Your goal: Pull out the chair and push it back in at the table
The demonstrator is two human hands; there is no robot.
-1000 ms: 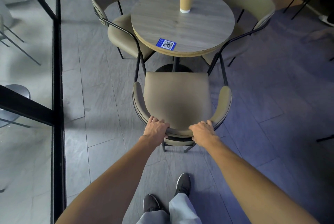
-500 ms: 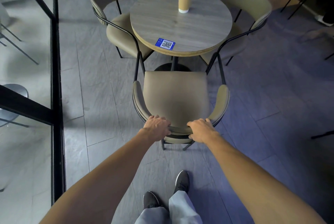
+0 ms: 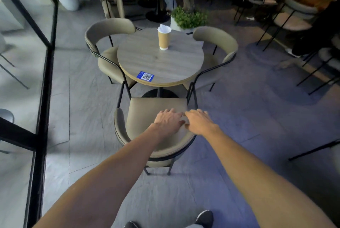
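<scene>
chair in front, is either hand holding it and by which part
Nothing is held. The left hand and right hand hover over the seat of the chair, fingers loosely spread, gripping no part.

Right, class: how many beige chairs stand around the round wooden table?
3: the left chair beside the table, the right chair opposite it, and the near chair in front, closest to the camera. Chairs farther back belong to other tables.

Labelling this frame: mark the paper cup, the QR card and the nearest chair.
paper cup [image 3: 163,40], head view, brown side wall.
QR card [image 3: 145,76], head view, middle of the code.
nearest chair [image 3: 144,117], head view, bare seat cushion.
</scene>
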